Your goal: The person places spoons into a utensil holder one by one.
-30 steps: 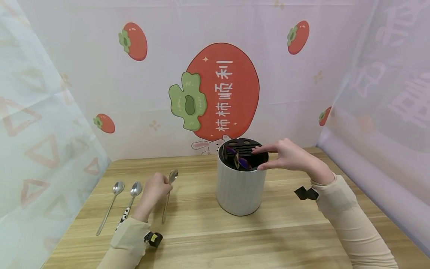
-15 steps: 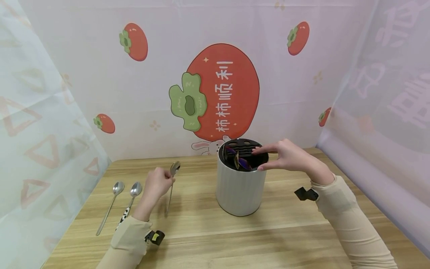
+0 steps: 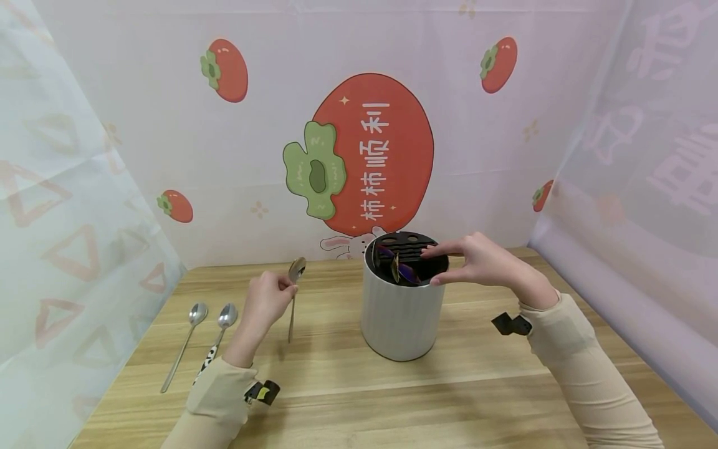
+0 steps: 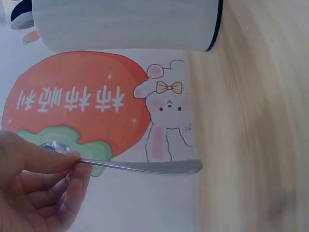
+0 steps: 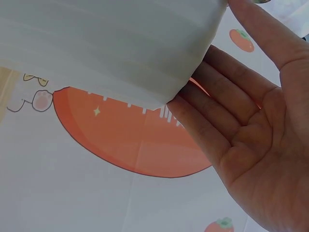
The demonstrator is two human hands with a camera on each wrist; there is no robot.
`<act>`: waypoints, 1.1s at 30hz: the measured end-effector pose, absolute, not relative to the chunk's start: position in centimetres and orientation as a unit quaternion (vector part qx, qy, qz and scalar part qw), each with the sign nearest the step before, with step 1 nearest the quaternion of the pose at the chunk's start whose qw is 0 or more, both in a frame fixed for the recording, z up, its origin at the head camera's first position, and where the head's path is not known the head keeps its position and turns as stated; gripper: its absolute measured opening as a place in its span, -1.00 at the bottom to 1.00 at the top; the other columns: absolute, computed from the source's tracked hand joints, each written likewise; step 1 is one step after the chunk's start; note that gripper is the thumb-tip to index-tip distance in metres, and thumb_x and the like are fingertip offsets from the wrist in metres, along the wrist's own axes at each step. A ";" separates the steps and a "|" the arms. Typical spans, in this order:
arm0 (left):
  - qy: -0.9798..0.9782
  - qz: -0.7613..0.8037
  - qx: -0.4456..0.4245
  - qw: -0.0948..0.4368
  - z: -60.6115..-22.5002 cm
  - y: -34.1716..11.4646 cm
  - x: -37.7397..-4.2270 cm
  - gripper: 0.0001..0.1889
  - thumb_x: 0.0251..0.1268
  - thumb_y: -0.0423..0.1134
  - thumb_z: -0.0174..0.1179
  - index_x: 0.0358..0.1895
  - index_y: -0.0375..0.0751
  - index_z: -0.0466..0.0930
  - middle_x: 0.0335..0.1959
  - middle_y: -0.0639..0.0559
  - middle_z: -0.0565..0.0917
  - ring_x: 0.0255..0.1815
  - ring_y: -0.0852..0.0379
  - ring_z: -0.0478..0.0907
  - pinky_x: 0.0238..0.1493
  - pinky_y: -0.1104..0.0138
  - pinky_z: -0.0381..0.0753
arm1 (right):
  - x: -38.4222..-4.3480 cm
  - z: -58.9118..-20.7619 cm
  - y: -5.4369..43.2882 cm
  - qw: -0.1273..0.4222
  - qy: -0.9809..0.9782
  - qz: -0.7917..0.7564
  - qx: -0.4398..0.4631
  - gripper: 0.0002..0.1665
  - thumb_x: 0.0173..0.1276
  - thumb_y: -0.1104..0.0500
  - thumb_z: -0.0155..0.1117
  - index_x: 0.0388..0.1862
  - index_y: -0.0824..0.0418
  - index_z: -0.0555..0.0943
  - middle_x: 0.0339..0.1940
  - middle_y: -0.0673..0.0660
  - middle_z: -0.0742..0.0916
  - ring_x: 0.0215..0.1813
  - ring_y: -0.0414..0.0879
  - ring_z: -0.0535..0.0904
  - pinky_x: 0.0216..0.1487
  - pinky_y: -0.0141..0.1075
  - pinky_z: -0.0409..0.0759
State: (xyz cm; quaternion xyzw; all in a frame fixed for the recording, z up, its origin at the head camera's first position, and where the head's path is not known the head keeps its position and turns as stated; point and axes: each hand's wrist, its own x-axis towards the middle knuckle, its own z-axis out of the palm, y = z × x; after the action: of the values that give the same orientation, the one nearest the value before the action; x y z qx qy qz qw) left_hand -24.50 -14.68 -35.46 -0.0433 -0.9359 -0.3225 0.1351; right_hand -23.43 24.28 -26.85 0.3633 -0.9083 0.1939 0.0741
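My left hand [image 3: 268, 300] pinches a metal spoon [image 3: 297, 269] between thumb and fingers just below the bowl. The spoon is upright, bowl up; in the left wrist view its handle [image 4: 145, 166] reaches out past the fingertips. A white ribbed utensil holder [image 3: 399, 318] with a black slotted top stands right of the middle of the table. Shiny purple-tinted spoon bowls [image 3: 407, 273] show in its left compartment. My right hand [image 3: 487, 262] rests at the holder's rim, thumb at the front edge and fingers reaching over the top, loosely extended.
On the left of the wooden table [image 3: 348, 399] lie a plain metal spoon [image 3: 197, 312] and another spoon [image 3: 227, 316] with a black-and-white patterned handle, partly hidden by the left forearm. A printed cloth [image 3: 252, 156] with persimmons stands behind and along both sides.
My left hand has lifted the spoon off the table and moved slightly up and right with it. The right hand and the utensil holder have stayed in place.
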 end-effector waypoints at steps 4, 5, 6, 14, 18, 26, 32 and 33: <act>-0.932 -0.330 -0.045 0.142 -34.8 -14.3 -24.3 -0.87 0.19 -0.30 0.23 -0.44 -0.28 0.69 -0.53 -0.03 0.69 -0.52 0.11 0.55 -0.51 0.34 0.45 | -23.5 -26.8 24.2 0.072 -0.909 0.193 0.363 -0.39 0.06 -0.20 0.42 0.08 0.03 0.65 0.03 0.01 0.72 -0.67 -0.39 -0.07 -0.57 -0.42 0.20; -0.931 -0.332 -0.045 0.145 -34.6 -14.2 -24.3 -0.87 0.19 -0.30 0.23 -0.45 -0.27 0.69 -0.53 -0.03 0.69 -0.52 0.11 0.54 -0.51 0.35 0.44 | -23.5 -26.8 24.2 0.073 -0.909 0.193 0.363 -0.39 0.06 -0.20 0.42 0.08 0.03 0.65 0.03 0.01 0.72 -0.66 -0.39 -0.07 -0.56 -0.42 0.21; -0.930 -0.335 -0.047 0.146 -34.4 -14.1 -24.2 -0.87 0.19 -0.30 0.23 -0.44 -0.27 0.69 -0.53 -0.03 0.69 -0.51 0.11 0.54 -0.50 0.35 0.44 | -23.5 -26.8 24.2 0.074 -0.909 0.193 0.363 -0.39 0.06 -0.20 0.42 0.08 0.03 0.65 0.03 0.01 0.72 -0.66 -0.39 -0.06 -0.56 -0.41 0.21; -0.925 -0.338 -0.056 0.164 -33.2 -13.4 -23.7 -0.87 0.18 -0.29 0.23 -0.48 -0.21 0.69 -0.55 0.01 0.66 -0.52 0.12 0.50 -0.49 0.35 0.41 | -23.6 -26.9 24.2 0.078 -0.908 0.190 0.365 -0.39 0.07 -0.20 0.41 0.07 0.03 0.65 0.03 0.00 0.72 -0.62 -0.37 0.08 -0.48 -0.40 0.30; -0.923 -0.340 -0.058 0.170 -32.5 -12.9 -23.4 -0.86 0.18 -0.28 0.24 -0.49 -0.19 0.68 -0.57 0.02 0.65 -0.52 0.11 0.50 -0.47 0.34 0.40 | -23.5 -26.9 24.2 0.080 -0.909 0.186 0.365 -0.39 0.07 -0.21 0.41 0.08 0.03 0.65 0.03 -0.01 0.72 -0.61 -0.37 0.12 -0.42 -0.40 0.32; -0.911 -0.360 -0.072 0.187 -31.5 -12.2 -23.2 -0.87 0.18 -0.29 0.24 -0.50 -0.19 0.68 -0.61 0.02 0.63 -0.57 0.14 0.48 -0.51 0.34 0.41 | -23.5 -27.0 24.3 0.078 -0.908 0.189 0.366 -0.38 0.07 -0.20 0.41 0.09 0.04 0.64 0.03 0.02 0.72 -0.65 -0.38 -0.10 -0.53 -0.41 0.23; -0.903 -0.375 -0.083 0.194 -30.6 -11.6 -22.8 -0.87 0.18 -0.26 0.24 -0.49 -0.18 0.67 -0.59 0.02 0.64 -0.56 0.13 0.48 -0.47 0.33 0.42 | -23.5 -27.0 24.3 0.082 -0.907 0.186 0.368 -0.38 0.08 -0.20 0.41 0.09 0.05 0.65 0.03 0.01 0.72 -0.61 -0.38 -0.01 -0.44 -0.40 0.32; -0.902 -0.376 -0.085 0.195 -30.4 -11.5 -22.7 -0.87 0.19 -0.26 0.24 -0.47 -0.18 0.67 -0.58 0.02 0.64 -0.55 0.13 0.48 -0.46 0.33 0.42 | -23.5 -27.0 24.3 0.082 -0.908 0.186 0.367 -0.38 0.07 -0.20 0.41 0.09 0.05 0.65 0.03 0.01 0.72 -0.62 -0.38 -0.02 -0.45 -0.40 0.31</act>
State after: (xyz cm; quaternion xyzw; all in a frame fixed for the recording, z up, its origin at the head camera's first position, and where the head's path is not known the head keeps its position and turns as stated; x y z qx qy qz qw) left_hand -22.74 -11.49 -30.40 -0.0847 -0.9020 -0.3760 0.1948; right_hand -23.52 24.30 -26.98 0.3667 -0.9078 0.1863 0.0815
